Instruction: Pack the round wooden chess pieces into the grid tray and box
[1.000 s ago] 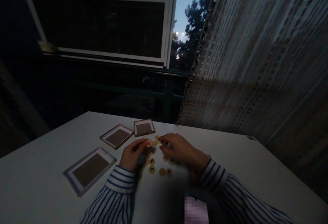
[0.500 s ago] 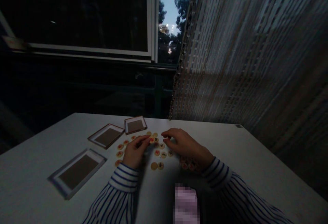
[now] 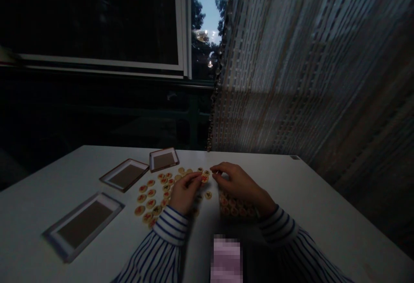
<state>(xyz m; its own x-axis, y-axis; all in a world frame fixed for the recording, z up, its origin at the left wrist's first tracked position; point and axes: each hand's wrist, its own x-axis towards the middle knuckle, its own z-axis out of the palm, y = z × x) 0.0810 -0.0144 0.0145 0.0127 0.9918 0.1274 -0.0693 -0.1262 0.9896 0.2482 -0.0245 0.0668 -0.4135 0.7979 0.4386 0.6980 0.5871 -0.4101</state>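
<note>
My left hand (image 3: 185, 191) pinches a round xiangqi piece (image 3: 204, 178) with a red character between thumb and fingers, its face towards me. Just right of it, my right hand (image 3: 238, 185) hovers with thumb and forefinger apart and nothing visible between them. Under the right palm, several red-lettered pieces (image 3: 233, 210) sit close together in rows, partly covered by the hand. Loose pieces (image 3: 151, 193) with red or dark characters lie spread left of and beyond the left hand. One dark-lettered piece (image 3: 208, 195) rests between the hands.
Three shallow frame-like trays or lids lie on the left: a near one (image 3: 87, 224), a middle one (image 3: 127, 175) and a far one (image 3: 164, 159). The white table (image 3: 317, 214) ends before a dark window. A bead curtain (image 3: 274, 80) hangs behind the right side.
My left hand has moved right with the red-lettered piece, uncovering more loose pieces on its left. My right hand has shifted slightly right, showing more of the rows beneath. The view has turned a little right.
</note>
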